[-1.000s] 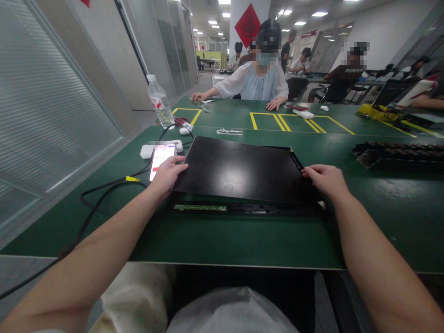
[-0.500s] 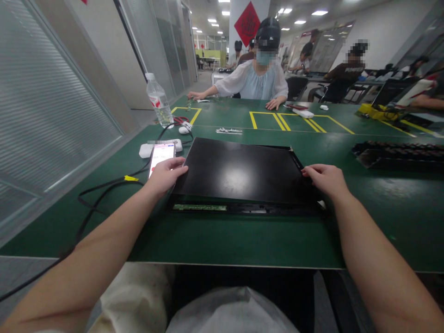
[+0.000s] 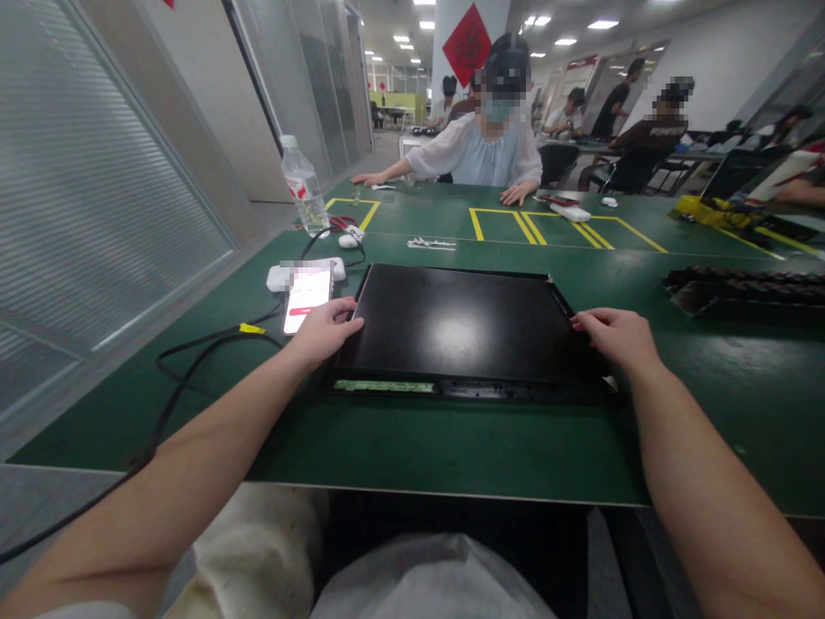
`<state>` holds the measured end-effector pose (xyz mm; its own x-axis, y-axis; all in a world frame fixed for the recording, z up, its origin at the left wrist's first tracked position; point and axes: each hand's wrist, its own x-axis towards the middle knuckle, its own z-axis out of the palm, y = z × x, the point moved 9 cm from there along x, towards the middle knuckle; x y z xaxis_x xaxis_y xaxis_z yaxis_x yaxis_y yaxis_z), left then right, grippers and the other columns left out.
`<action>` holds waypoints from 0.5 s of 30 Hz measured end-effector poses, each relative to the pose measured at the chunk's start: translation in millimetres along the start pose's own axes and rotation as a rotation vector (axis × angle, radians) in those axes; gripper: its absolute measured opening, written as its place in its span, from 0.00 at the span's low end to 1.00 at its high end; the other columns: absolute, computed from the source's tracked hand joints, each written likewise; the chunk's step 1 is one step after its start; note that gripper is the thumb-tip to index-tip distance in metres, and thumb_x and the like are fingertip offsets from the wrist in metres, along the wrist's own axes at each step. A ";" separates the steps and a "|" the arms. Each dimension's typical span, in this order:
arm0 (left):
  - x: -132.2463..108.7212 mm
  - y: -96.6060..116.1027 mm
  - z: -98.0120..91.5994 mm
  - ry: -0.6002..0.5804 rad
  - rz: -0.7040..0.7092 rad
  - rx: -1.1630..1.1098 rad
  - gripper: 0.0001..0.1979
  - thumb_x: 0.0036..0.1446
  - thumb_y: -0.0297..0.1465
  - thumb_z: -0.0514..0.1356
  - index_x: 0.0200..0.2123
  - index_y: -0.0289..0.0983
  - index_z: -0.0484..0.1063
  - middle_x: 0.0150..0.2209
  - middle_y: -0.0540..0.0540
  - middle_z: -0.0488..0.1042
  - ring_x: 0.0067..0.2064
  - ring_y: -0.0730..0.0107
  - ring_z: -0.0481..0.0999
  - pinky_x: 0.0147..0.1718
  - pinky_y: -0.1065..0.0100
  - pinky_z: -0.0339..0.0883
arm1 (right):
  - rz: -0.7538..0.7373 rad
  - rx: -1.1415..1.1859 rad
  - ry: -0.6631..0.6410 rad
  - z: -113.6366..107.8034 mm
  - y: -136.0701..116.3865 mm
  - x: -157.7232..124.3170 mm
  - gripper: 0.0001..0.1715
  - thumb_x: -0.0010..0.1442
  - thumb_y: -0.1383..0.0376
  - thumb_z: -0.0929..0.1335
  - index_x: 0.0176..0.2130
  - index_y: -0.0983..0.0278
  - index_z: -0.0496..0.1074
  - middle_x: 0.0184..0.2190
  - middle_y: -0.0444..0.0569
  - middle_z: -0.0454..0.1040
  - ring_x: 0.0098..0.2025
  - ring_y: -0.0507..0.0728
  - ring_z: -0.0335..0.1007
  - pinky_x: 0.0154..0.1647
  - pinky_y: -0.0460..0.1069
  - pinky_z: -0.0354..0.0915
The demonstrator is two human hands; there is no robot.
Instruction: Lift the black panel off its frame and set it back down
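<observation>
A black, glossy display panel [image 3: 412, 318] lies over a thin black frame [image 3: 516, 391] on the green table. A narrow green circuit board [image 3: 385, 387] shows along the frame's near side. My left hand [image 3: 330, 328] grips the panel's left edge, thumb on top and fingers at the side. At the right edge, my right hand [image 3: 615, 334] is closed with thumb and fingertips pinched at the panel and frame border. Its exact hold there is partly hidden by the fingers. The frame's rim shows behind the panel's far side.
A lit phone [image 3: 308, 301] leans on a white device [image 3: 280, 277] beside my left hand. Black cables [image 3: 212, 344], a water bottle [image 3: 302, 185] and white strips [image 3: 430, 243] lie around. Black parts [image 3: 741, 291] sit at right. A co-worker [image 3: 480, 155] sits opposite.
The panel's left side has come down, so it sits flatter within the frame and the far rim shows more. Both hands stay at its edges. The view has shifted slightly.
</observation>
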<state>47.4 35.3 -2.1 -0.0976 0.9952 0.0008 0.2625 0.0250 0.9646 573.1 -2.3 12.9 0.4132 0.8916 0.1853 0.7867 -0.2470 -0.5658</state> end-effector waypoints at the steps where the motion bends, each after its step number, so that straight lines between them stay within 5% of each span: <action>1: 0.4 -1.1 1.1 -0.013 0.009 0.016 0.14 0.41 0.30 0.73 0.35 0.39 0.82 0.60 0.41 0.80 0.63 0.46 0.77 0.65 0.54 0.67 | 0.010 0.005 0.005 -0.2 2.4 0.6 0.13 0.57 0.55 0.69 0.31 0.56 0.83 0.33 0.50 0.84 0.33 0.64 0.78 0.41 0.58 0.72; 15: 4.8 0.1 6.3 -0.090 0.202 0.549 0.17 0.54 0.40 0.66 0.43 0.36 0.82 0.70 0.32 0.67 0.68 0.36 0.70 0.65 0.45 0.66 | 0.083 0.124 0.011 -1.8 7.7 -1.9 0.12 0.53 0.56 0.70 0.31 0.57 0.83 0.32 0.50 0.84 0.25 0.58 0.72 0.36 0.57 0.72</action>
<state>53.0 40.6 -3.7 0.0815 0.9889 0.1246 0.7283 -0.1444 0.6699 579.2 -6.6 9.6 0.4798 0.8657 0.1424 0.6875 -0.2702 -0.6740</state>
